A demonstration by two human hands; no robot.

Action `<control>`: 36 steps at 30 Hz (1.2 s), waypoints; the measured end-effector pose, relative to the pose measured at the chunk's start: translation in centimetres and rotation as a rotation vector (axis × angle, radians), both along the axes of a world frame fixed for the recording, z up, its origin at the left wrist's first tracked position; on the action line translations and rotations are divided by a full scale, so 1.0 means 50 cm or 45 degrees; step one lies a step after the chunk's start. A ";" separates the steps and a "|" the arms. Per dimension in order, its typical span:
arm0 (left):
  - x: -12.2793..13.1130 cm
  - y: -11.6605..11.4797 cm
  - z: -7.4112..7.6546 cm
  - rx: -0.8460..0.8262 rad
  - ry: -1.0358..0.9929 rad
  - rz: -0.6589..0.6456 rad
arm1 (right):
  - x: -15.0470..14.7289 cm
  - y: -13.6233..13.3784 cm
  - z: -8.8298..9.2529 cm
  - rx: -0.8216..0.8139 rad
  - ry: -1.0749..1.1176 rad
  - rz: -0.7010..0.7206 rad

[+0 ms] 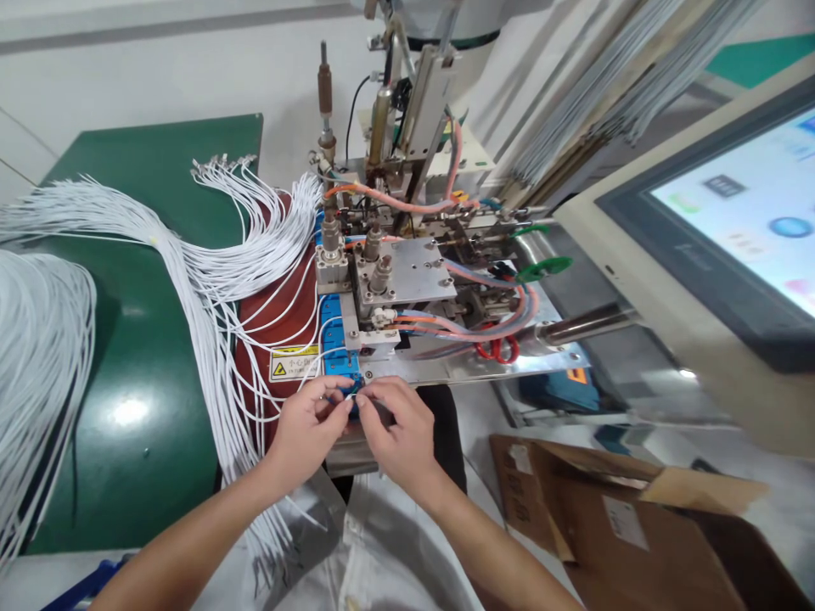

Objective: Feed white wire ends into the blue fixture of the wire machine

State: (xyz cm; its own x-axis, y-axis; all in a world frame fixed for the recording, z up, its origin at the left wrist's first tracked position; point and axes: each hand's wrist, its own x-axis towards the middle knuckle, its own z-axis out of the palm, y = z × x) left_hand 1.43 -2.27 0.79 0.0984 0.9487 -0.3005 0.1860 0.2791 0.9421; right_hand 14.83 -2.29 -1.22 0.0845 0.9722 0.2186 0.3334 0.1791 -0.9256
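My left hand (pixel 314 422) and my right hand (pixel 396 422) meet at the near end of a blue fixture strip (pixel 337 346) on the machine's edge. Between the left thumb and index finger is the end of a white cable (pixel 349 399). The right fingers are pinched close beside it; what they grip is too small to make out. Several white cables run from the strip into a large bundle of white cables (pixel 191 280) at the left. Ends with metal-looking tips (pixel 222 163) lie at the back of that bundle.
A machine (pixel 407 271) with cylinders and orange tubes stands ahead. A wire spool with green flanges (pixel 541 255) sits on its right. The monitor (pixel 719 221) juts in at right, above a cardboard box (pixel 611 518). More cables (pixel 38 365) lie on the green table (pixel 146 475).
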 end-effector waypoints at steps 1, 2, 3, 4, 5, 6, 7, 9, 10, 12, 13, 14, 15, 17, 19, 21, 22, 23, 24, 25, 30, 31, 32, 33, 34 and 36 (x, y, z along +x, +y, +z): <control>-0.006 0.001 0.002 0.041 0.085 -0.056 | 0.004 0.001 -0.004 0.068 -0.072 0.005; -0.014 0.003 0.003 0.104 0.198 -0.121 | 0.008 0.003 -0.009 0.083 -0.111 0.008; -0.021 0.006 0.005 0.185 0.333 -0.192 | 0.012 0.005 -0.014 0.054 -0.125 0.005; -0.028 0.009 0.007 0.275 0.474 -0.260 | 0.015 0.009 -0.019 -0.001 -0.121 -0.002; -0.034 0.011 0.007 0.363 0.603 -0.321 | 0.019 0.012 -0.025 -0.064 -0.107 -0.010; -0.038 0.014 0.007 0.439 0.709 -0.375 | 0.021 0.015 -0.030 -0.124 -0.090 -0.016; -0.041 0.016 0.006 0.498 0.784 -0.421 | 0.023 0.018 -0.035 -0.172 -0.072 -0.015; -0.042 0.019 0.001 0.591 0.868 -0.468 | 0.025 0.021 -0.043 -0.228 -0.042 0.008; -0.042 0.019 -0.002 0.629 0.893 -0.471 | 0.025 0.022 -0.046 -0.242 -0.037 0.020; -0.040 0.019 -0.009 0.677 0.928 -0.460 | 0.024 0.022 -0.048 -0.250 -0.056 0.042; -0.040 0.018 -0.013 0.692 0.940 -0.454 | 0.024 0.022 -0.049 -0.247 -0.078 0.049; -0.039 0.017 -0.015 0.706 0.951 -0.448 | 0.024 0.022 -0.048 -0.247 -0.107 0.050; -0.039 0.017 -0.018 0.716 0.965 -0.447 | 0.025 0.023 -0.048 -0.257 -0.136 0.052; -0.037 0.016 -0.021 0.730 1.010 -0.441 | 0.026 0.027 -0.047 -0.313 -0.176 0.065; -0.036 0.017 -0.023 0.741 1.070 -0.438 | 0.030 0.033 -0.046 -0.409 -0.184 0.093; -0.035 0.019 -0.026 0.735 1.126 -0.446 | 0.034 0.039 -0.044 -0.496 -0.172 0.138; -0.035 0.020 -0.028 0.733 1.141 -0.457 | 0.038 0.042 -0.043 -0.524 -0.165 0.163; -0.036 0.021 -0.030 0.734 1.146 -0.473 | 0.041 0.045 -0.042 -0.536 -0.159 0.193; -0.037 0.022 -0.032 0.734 1.143 -0.491 | 0.044 0.047 -0.041 -0.530 -0.158 0.225; -0.038 0.023 -0.034 0.741 1.131 -0.508 | 0.047 0.049 -0.041 -0.505 -0.162 0.257; -0.044 0.019 -0.035 0.818 1.113 -0.539 | 0.041 0.052 -0.055 -0.288 -0.311 0.297; -0.044 0.017 -0.034 0.839 1.138 -0.544 | 0.035 0.052 -0.060 -0.249 -0.335 0.267; -0.044 0.014 -0.032 0.865 1.168 -0.550 | 0.029 0.051 -0.066 -0.220 -0.341 0.229; -0.044 0.011 -0.031 0.892 1.199 -0.560 | 0.022 0.049 -0.071 -0.200 -0.327 0.189; -0.044 0.008 -0.030 0.916 1.232 -0.576 | 0.016 0.047 -0.076 -0.193 -0.296 0.153; -0.043 0.003 -0.030 0.954 1.312 -0.623 | 0.006 0.044 -0.083 -0.213 -0.220 0.100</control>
State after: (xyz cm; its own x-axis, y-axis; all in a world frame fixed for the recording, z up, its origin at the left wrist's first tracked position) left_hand -0.71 -2.12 -0.72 0.5146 0.8482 0.1251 0.8213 -0.5296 0.2120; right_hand 15.13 -0.11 -5.39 -0.0172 0.9981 0.0589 0.4801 0.0599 -0.8752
